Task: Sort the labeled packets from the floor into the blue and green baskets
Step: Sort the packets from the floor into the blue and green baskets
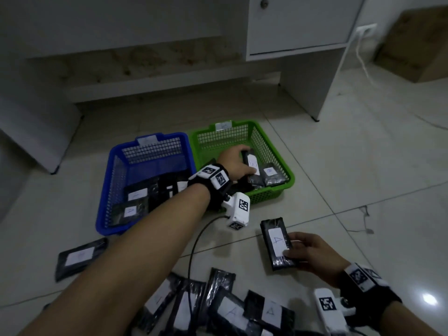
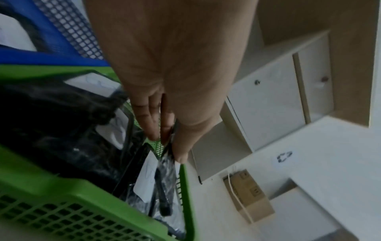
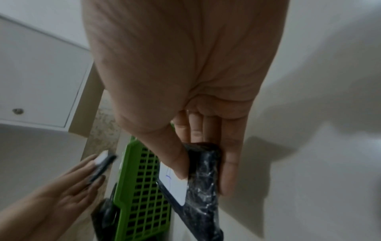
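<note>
My left hand (image 1: 246,159) reaches into the green basket (image 1: 274,193) and grips a black labelled packet (image 1: 252,162) on edge between thumb and fingers (image 2: 153,124). That packet (image 2: 164,187) hangs just above other packets lying in the basket (image 2: 62,187). Nearer me, my right hand (image 1: 291,251) pinches another black packet (image 1: 275,241) marked "A" just above the floor, thumb on its white label (image 3: 175,184). The blue basket (image 1: 104,190) stands left of the green one and holds several packets.
Several loose packets (image 1: 225,309) lie piled on the tiled floor by my arms, and one lone packet (image 1: 80,258) lies left. A white desk with a cabinet door (image 1: 295,25) stands behind the baskets. A white cable (image 1: 363,57) and cardboard box (image 1: 417,44) are far right.
</note>
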